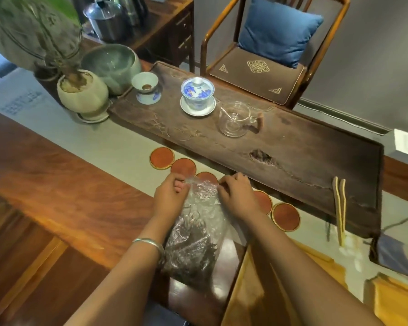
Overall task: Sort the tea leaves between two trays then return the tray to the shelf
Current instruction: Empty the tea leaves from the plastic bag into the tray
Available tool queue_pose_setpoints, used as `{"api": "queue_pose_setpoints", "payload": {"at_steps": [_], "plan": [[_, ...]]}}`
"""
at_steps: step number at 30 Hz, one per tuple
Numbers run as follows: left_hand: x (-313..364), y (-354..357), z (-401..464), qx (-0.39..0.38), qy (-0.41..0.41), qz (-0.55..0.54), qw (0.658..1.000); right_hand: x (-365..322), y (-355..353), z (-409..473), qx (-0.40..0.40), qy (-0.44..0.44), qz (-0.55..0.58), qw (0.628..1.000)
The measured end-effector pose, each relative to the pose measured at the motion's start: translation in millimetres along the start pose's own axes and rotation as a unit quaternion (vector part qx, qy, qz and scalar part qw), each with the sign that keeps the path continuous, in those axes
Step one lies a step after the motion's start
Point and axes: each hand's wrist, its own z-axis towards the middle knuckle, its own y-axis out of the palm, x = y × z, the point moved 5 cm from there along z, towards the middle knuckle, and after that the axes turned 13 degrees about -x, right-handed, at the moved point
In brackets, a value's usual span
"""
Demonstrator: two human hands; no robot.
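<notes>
A clear plastic bag (193, 231) holding dark dried tea leaves lies on the table in front of me, its lower part on a dark glossy tray (224, 257). My left hand (169, 196) pinches the bag's top edge on the left. My right hand (238, 196) pinches the same edge on the right. A yellowish wooden tray (316, 262) lies to the right, partly under my right forearm.
A row of round red coasters (161, 158) runs across the grey runner. Behind it a long dark tea tray (316, 161) carries a blue-and-white lidded cup (197, 91), a strainer cup (146, 88) and a glass pitcher (234, 118). A potted plant (81, 92) stands left, a chair (269, 67) beyond.
</notes>
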Motion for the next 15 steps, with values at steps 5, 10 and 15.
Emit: {"api": "queue_pose_setpoints", "payload": {"at_steps": [5,10,15], "plan": [[11,-7,-13,-0.005,0.011,-0.075,0.997,-9,-12,-15,-0.065,-0.057,0.039,0.996],[33,-22,-40,-0.023,0.03,-0.118,0.992,-21,-37,-59,-0.059,-0.061,0.176,0.981],[58,-47,-97,0.028,0.038,-0.07,0.996,-44,-54,-117,-0.044,-0.041,0.308,0.949]]}}
